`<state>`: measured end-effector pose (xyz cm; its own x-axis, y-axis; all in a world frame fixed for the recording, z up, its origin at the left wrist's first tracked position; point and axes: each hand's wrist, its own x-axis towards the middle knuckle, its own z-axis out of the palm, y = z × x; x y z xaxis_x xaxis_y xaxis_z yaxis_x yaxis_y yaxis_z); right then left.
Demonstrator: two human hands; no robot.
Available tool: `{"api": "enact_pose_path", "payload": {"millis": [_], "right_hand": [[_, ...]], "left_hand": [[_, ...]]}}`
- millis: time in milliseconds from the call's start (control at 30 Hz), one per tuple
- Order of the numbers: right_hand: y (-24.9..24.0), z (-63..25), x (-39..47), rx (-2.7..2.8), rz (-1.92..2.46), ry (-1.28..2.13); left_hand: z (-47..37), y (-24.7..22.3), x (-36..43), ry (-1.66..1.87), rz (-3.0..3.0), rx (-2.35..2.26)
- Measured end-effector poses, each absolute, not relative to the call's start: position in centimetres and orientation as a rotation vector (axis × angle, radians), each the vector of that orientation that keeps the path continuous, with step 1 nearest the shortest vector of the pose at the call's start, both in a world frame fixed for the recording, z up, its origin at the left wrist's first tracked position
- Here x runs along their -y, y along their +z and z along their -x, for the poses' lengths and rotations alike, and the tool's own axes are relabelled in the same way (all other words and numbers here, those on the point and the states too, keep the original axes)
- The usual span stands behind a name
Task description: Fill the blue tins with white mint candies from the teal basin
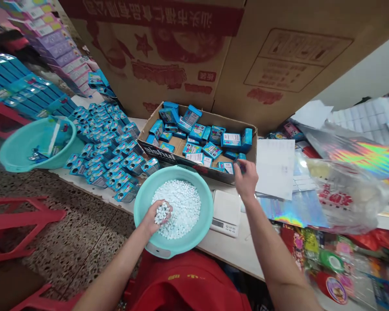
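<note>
My left hand (156,217), palm up with curled fingers, holds a heap of small white candies (162,213) just above the turquoise basin (139,190). More loose white candies (181,203) cover the basin's bottom. At the front right corner of a shallow cardboard tray (184,163), my right hand (246,179) has its fingers drawn together. What they grip, if anything, is hidden. Small blue candy boxes (212,150) lie jumbled in the tray. Right of the basin, below my right hand, a white digital scale (226,211) rests on the table.
Rows of blue boxes (112,160) stand left of the basin. Farther left is a second turquoise basin (8,151). Large printed cartons (194,56) wall off the back. White paper (275,166), plastic bags (346,194) and packets lie right. Red stools (16,220) stand left.
</note>
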<state>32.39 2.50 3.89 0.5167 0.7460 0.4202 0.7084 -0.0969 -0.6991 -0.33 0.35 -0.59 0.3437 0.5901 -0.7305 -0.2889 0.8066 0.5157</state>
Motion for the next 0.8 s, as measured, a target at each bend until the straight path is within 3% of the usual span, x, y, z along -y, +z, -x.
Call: {"api": "enact_pose_path", "payload": {"millis": [200,633,800], "right_hand": [[3.2,-38.2,-10.4,1.384,2.076,0.157],[3.4,-38.5,-17.5,1.633,2.084,0.333],[7.1,-35.6,-12.7,1.249,1.656,0.842]], "left_hand": [[0.2,-0.3,-1.0,0.726,-0.076,-1.055],[0.2,-1.7,0.7,0.851,0.031,-1.087],[0.0,-1.8,0.8,0.832,0.029,-1.091]]}}
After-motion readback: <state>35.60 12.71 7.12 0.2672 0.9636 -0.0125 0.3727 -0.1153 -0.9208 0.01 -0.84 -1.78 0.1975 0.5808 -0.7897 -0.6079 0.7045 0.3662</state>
